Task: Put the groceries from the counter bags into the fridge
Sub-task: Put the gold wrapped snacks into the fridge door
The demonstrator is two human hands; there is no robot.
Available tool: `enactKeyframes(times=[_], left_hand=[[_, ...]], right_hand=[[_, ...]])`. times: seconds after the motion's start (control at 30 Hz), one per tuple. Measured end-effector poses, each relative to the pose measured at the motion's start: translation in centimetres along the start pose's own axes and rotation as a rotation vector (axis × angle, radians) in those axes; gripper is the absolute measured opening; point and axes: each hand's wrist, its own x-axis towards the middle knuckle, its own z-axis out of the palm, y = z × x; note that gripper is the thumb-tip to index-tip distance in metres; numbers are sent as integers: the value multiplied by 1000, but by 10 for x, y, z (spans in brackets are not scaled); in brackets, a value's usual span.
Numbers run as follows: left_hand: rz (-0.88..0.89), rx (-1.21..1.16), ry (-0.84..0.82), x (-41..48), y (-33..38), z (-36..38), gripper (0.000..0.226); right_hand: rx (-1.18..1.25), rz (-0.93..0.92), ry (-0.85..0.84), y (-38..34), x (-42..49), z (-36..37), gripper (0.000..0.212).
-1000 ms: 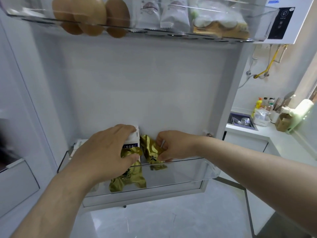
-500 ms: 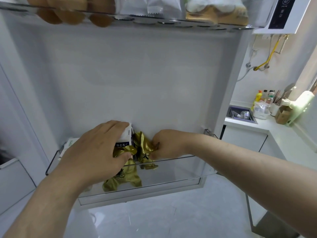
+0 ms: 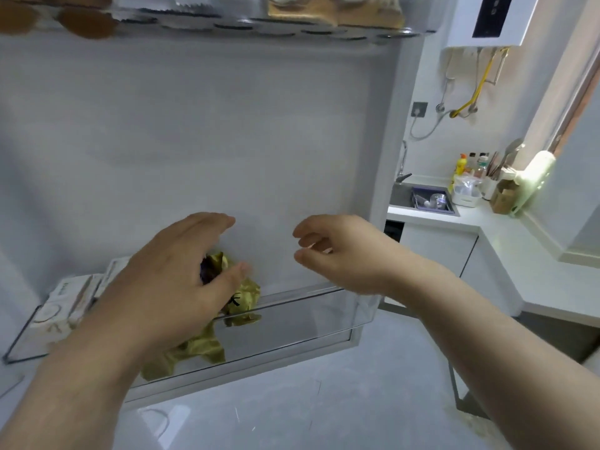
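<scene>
The open fridge door fills the view, with a clear lower door bin (image 3: 308, 306). Gold foil packets (image 3: 243, 297) sit in the bin's middle, and white cartons (image 3: 61, 303) stand at its left end. My left hand (image 3: 168, 280) hovers above the packets with fingers spread, covering a carton behind it and gripping nothing. My right hand (image 3: 337, 251) is lifted above the bin's right half, fingers loosely curled and apart, empty.
An upper door shelf (image 3: 227, 17) holds brown round items, white packets and a bag of bread. To the right are a white counter (image 3: 506, 241), a sink (image 3: 425, 199), bottles and a wall heater (image 3: 487, 21). Pale floor lies below.
Both hands have let go of the carton and gold packets and risen away from the bin. The view has tilted down, pushing the upper shelf to the top edge.
</scene>
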Motion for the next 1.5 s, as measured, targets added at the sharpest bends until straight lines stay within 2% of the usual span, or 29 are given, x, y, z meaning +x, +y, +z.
enactKeyframes(times=[0.1, 0.2, 0.33, 0.5, 0.7, 1.07, 1.5], left_hand=[[49, -9, -54, 15, 28, 20, 69], [138, 10, -79, 28, 64, 42, 80], [274, -26, -117, 47, 129, 80, 72], [442, -122, -238, 62, 234, 152, 64], [604, -170, -425, 60, 364, 229, 63], [1027, -344, -668, -6, 581, 316, 63], [1478, -543, -978, -68, 775, 406, 57]], right_hand=[[-148, -12, 110, 25, -32, -14, 38], [-284, 1, 171, 57, -70, -35, 39], [-412, 126, 280, 112, -137, -62, 49], [-422, 449, 327, 190, -238, -96, 53], [-449, 823, 323, 242, -377, -135, 62], [-461, 1373, 476, 250, -587, -160, 58], [-321, 1943, 651, 254, -705, -156, 52]])
